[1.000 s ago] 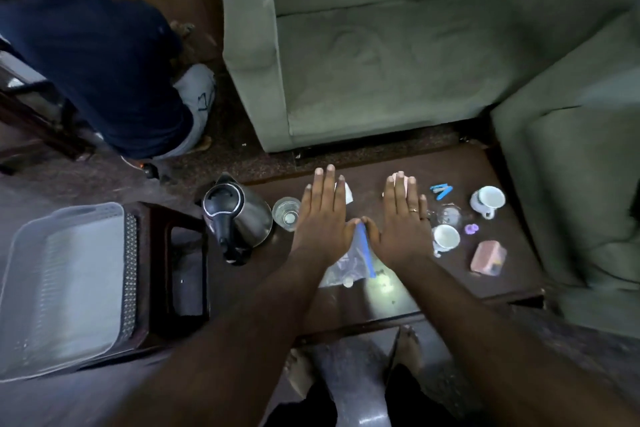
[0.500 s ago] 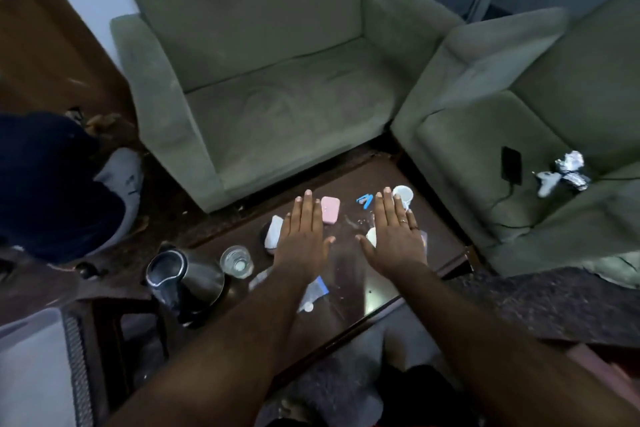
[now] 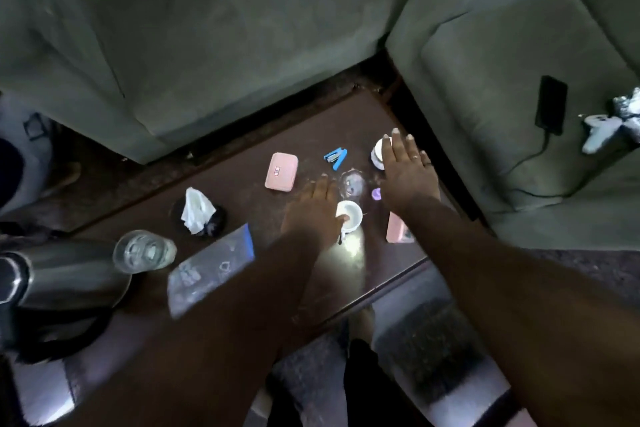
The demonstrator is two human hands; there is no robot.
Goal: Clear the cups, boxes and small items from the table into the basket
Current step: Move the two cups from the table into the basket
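- The near cup [image 3: 349,217] stands upright near the front of the surface [image 3: 242,191], white and empty-looking; our left hand [image 3: 313,215] lies flat beside it, thumb touching its rim, fingers spread and holding nothing.
- The far cup [image 3: 378,158] sits toward the back right corner; our right hand [image 3: 408,172] hovers over it with the grip wide, fingers straight, nothing held. Whether the palm touches the cup we cannot tell.
- We judge both cups to be ceramic: stiff, light enough for one hand, smooth and breakable. Best taken by the handle or with fingers round the wall, and set down in the basket, not dropped. The near cup's handle seems to point toward us, partly under the thumb.
- Between the hands lie a small glass [image 3: 352,184], hard to make out, and a tiny purple piece [image 3: 376,194]; the glass will be slippery and fragile, the purple piece needs a fingertip pinch.
- The pink box [image 3: 281,172] lies flat left of the hands, rigid and light, easy to take by its long edges. A second pink box [image 3: 396,227] lies half under our right forearm.
- The blue stapler [image 3: 336,156] rests behind the small glass, small and hard, a simple pinch.
- Farther left: a white tissue [image 3: 197,210] on a dark coaster, soft and weightless; a clear bag [image 3: 211,270] with a blue strip, limp and slick; a tall glass [image 3: 143,251] beside the kettle [image 3: 52,277].
- The basket is not in view, so nothing is yet cleared as far as we can judge.
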